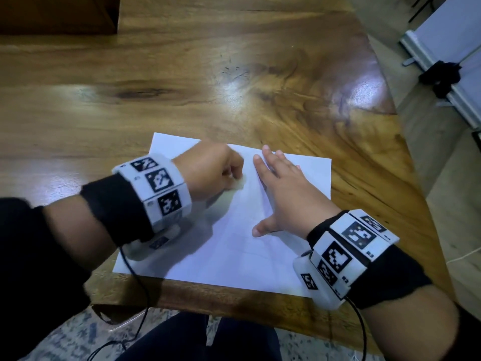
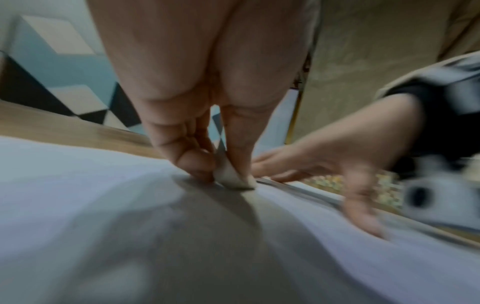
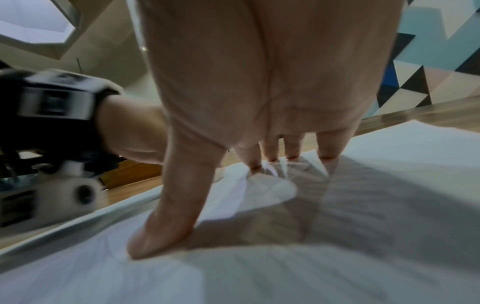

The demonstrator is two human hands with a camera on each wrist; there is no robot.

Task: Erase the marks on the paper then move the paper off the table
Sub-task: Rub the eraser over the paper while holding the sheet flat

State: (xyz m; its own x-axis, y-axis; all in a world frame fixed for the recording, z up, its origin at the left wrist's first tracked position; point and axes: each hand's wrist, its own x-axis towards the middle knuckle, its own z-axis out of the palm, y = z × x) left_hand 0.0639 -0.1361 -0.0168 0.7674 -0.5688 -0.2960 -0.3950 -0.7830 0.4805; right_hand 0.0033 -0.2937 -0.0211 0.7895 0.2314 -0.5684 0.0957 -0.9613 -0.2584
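A white sheet of paper (image 1: 234, 230) lies on the wooden table (image 1: 182, 87) near its front edge. My left hand (image 1: 216, 170) pinches a small pale eraser (image 1: 238, 185) between thumb and fingers, its lower edge pressed to the sheet; the left wrist view shows the eraser (image 2: 231, 179) touching the paper (image 2: 103, 205). My right hand (image 1: 281, 191) lies flat on the sheet's right half, fingers straight and spread. In the right wrist view its thumb (image 3: 166, 222) and fingertips (image 3: 327, 152) press on the paper (image 3: 285, 267). Marks on the sheet are too faint to make out.
The table's right edge (image 1: 406, 157) curves away toward a tiled floor. A white board on a metal frame (image 1: 442, 61) stands off to the right. A dark wooden block (image 1: 57, 14) sits at the table's far left. My legs are below the front edge.
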